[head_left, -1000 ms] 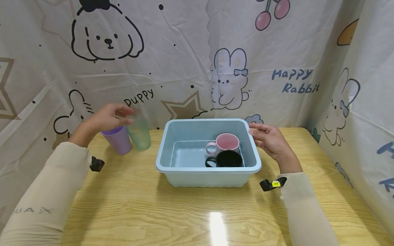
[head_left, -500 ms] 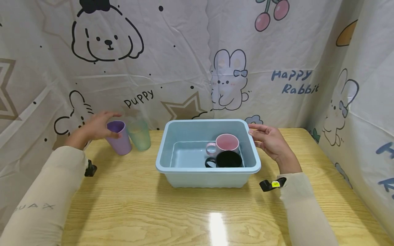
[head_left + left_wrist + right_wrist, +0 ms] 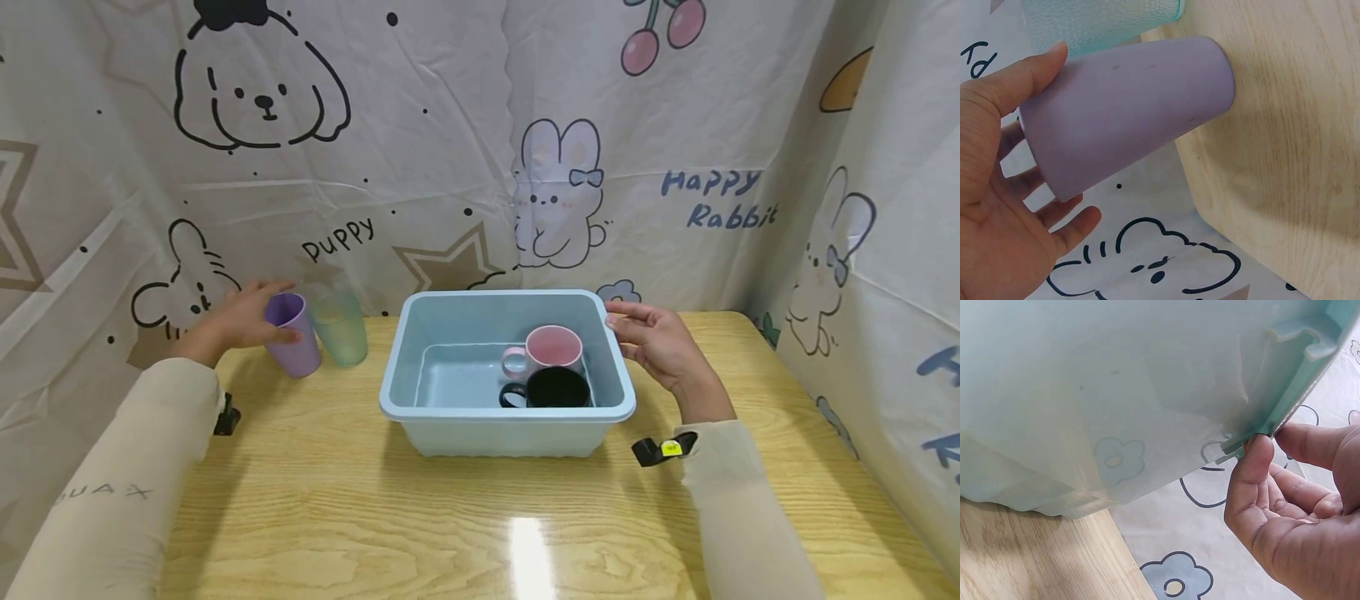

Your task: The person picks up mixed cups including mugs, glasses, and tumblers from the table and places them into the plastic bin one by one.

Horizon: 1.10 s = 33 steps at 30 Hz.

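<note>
At the back left of the table, a purple plastic cup (image 3: 297, 348) stands upright. My left hand (image 3: 243, 320) curls round its upper part, thumb on the near side at the rim. In the left wrist view, the other fingers pass behind the cup (image 3: 1129, 112). A translucent green cup (image 3: 342, 329) stands close to its right. Mid-table sits a light blue plastic basin (image 3: 510, 437). My right hand (image 3: 664, 348) pinches the basin's right rim; the right wrist view has thumb and fingers on the rim edge. Inside the basin are a pink mug (image 3: 553, 348) and a black mug (image 3: 558, 388).
The two mugs fill the basin's right part, handles pointing left. Behind the wooden table (image 3: 337, 508) hangs a printed curtain (image 3: 427, 108), which also closes off both sides.
My left hand has come down and left from above the cups, and now sits round the purple cup, which tilted slightly. My right hand stays on the basin's rim.
</note>
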Available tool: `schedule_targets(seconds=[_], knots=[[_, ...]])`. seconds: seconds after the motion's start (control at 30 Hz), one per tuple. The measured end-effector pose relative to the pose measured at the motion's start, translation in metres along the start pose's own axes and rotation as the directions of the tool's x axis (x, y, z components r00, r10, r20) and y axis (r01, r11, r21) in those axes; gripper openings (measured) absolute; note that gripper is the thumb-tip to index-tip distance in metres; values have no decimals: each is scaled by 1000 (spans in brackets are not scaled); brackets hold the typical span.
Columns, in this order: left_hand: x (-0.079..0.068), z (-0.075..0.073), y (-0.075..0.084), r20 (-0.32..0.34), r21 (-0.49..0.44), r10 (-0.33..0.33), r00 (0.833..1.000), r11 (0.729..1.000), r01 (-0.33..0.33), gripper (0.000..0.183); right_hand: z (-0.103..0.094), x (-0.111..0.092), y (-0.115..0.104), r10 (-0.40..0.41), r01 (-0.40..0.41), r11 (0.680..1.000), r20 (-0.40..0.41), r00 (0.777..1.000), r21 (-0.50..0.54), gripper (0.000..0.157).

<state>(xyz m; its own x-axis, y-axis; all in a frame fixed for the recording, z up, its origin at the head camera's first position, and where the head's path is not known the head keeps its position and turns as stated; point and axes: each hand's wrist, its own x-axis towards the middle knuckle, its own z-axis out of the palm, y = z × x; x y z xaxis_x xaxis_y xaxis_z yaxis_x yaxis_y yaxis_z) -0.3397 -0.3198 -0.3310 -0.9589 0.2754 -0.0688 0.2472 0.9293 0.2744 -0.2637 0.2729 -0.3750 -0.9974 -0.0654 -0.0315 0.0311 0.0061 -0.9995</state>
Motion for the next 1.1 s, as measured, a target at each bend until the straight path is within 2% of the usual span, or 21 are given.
schedule_targets(seconds=[0.37, 0.83, 0.97, 1.1], knots=[[0, 4, 1, -26, -32, -2, 1000, 999, 1, 86, 0, 4, 3, 4, -4, 1000, -6, 1000, -10, 50], [-9, -9, 8, -91, 81, 4, 996, 997, 3, 86, 0, 4, 4, 13, -13, 1000, -9, 1000, -15, 50], [-12, -17, 19, -108, 82, 10, 994, 997, -2, 86, -1, 4, 3, 11, -11, 1000, -11, 1000, -16, 50], [-18, -26, 37, -132, 93, 38, 991, 995, -26, 87, -2, 4, 3, 9, -9, 1000, -6, 1000, -6, 50]])
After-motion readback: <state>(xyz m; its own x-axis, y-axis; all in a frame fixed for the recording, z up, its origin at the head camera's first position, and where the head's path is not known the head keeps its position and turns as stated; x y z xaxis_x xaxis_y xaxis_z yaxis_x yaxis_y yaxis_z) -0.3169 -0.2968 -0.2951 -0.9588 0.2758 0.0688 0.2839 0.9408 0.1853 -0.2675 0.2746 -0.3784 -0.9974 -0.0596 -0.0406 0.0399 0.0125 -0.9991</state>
